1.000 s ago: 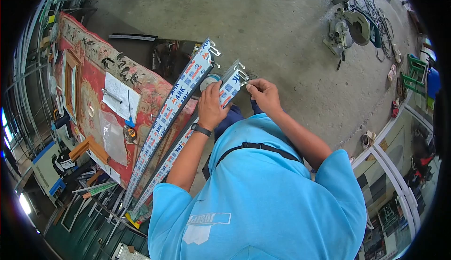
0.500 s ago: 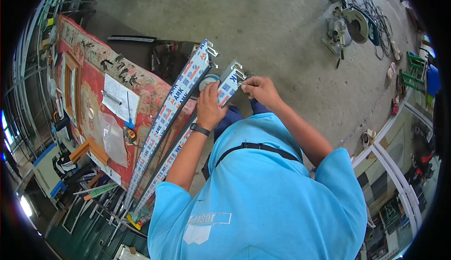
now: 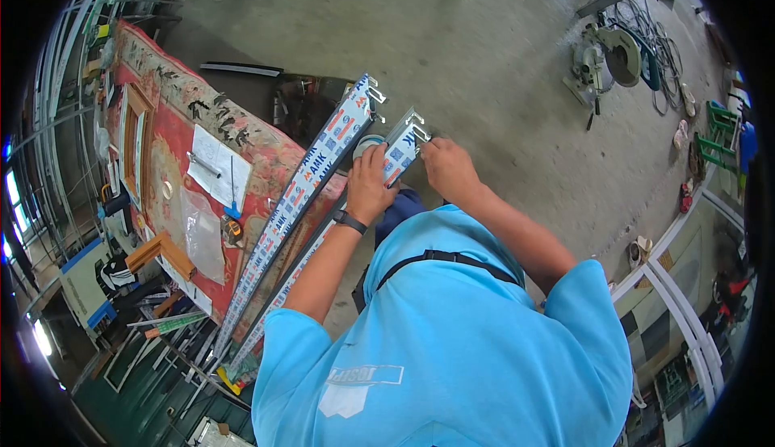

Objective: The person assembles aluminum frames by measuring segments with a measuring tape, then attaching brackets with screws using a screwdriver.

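Two long metal profiles covered in printed protective film lie side by side, cut ends facing away from me. My left hand (image 3: 371,187) wraps over the near profile (image 3: 397,161) just short of its end. My right hand (image 3: 450,171) is closed with its fingertips at that profile's open, grooved end; what they pinch is hidden. Left of it lies the longer-reaching far profile (image 3: 319,156), untouched. A round, pale-rimmed object (image 3: 368,143) sits between the two profiles by my left fingers, partly covered.
The profiles rest along a table with a red floral cover (image 3: 262,156). On it are a paper sheet (image 3: 211,150), a tape measure (image 3: 232,230), a plastic bag (image 3: 201,233) and brown frame corner pieces (image 3: 161,255). A mitre saw (image 3: 599,59) stands on the floor at the right.
My right hand has shifted slightly against the profile's end, its fingers now curled closer in. The left hand keeps its hold. The whole view has moved a little.
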`<state>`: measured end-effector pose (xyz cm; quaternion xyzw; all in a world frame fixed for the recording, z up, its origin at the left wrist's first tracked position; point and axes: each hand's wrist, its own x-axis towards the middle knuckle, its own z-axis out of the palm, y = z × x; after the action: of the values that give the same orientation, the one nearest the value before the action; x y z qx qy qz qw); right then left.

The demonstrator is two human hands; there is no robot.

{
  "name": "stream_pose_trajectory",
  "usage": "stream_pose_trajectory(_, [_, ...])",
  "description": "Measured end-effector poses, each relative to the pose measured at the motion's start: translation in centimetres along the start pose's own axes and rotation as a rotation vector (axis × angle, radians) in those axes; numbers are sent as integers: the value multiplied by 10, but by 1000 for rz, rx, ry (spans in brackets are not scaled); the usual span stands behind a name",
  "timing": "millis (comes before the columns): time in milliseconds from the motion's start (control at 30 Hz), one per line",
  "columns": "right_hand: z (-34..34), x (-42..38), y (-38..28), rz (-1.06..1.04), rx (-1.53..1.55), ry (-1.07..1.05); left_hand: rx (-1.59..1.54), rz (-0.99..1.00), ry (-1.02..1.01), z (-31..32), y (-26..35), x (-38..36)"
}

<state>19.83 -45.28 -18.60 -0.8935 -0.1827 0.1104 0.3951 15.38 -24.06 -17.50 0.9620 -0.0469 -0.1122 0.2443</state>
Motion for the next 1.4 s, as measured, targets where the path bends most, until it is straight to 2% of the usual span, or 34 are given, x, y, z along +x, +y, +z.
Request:
stream_pose_trajectory(167, [5, -6, -9, 18, 14, 35, 17, 12, 0, 2, -1, 0])
stream_pose_trajectory(267, [-11, -6, -6, 240, 415, -93, -7, 23, -9, 0, -2, -2])
stream_pose_trajectory(367, [-12, -25, 14, 325, 630, -40, 20, 3, 24, -12, 4, -9])
stream_pose_trajectory(467, [-19, -53, 52, 436, 553, 59, 21, -10, 78, -22, -7, -51])
stream_pose_trajectory(500, [-30, -59, 58, 448, 434, 47, 25, -24, 113, -26, -13, -67])
stream_pose_trajectory(533, [-39, -62, 62, 433, 328, 27, -20, -12, 123, -34, -17, -82])
stream_pose_trajectory(600, [-36, -63, 68, 381, 400, 143, -71, -21, 160, -60, -31, -122])
stream_pose_trajectory(633, [-36, -55, 63, 236, 363, 205, -94, -93, 195, -76, -35, -136])
stream_pose_trajectory(700, [-38, -30, 33, 275, 399, 193, -23, -231, 384, -99, -61, -162])
stream_pose_trajectory(800, [-33, 21, -33, 81, 407, 66, 19, -456, 670, -123, -125, -198])
stream_pose_trajectory(833, [-25, 40, -65, -71, 361, 101, 14, -515, 764, -129, -153, -210])
stream_pose_trajectory(933, [5, 82, -142, -348, 270, 58, -127, -746, 901, -143, -248, -255])
stream_pose_trajectory(967, [19, 89, -161, -345, 277, -20, -136, -792, 938, -138, -274, -268])
stream_pose_trajectory(1067, [79, 107, -221, -250, 231, -268, -259, -692, 879, -152, -297, -278])
stream_pose_trajectory(1133, [141, 120, -243, -373, 197, -410, -321, -644, 772, -158, -296, -272])
stream_pose_trajectory(1167, [161, 123, -274, -324, 180, -501, -326, -596, 711, -156, -294, -266])
stream_pose_trajectory(1200, [198, 132, -272, -419, 53, -495, -327, -545, 653, -154, -292, -260])
stream_pose_trajectory(1233, [225, 137, -277, -398, -33, -531, -259, -435, 652, -153, -292, -255])
stream_pose_trajectory(1300, [258, 142, -276, -400, -295, -574, -284, -372, 699, -155, -287, -250])
stream_pose_trajectory(1333, [276, 143, -281, -416, -411, -601, -280, -356, 728, -158, -289, -254])
stream_pose_trajectory(1367, [278, 142, -291, -355, -430, -651, -267, -392, 697, -158, -297, -261])
stream_pose_trajectory(1400, [283, 139, -290, -345, -406, -625, -227, -408, 763, -163, -307, -270])
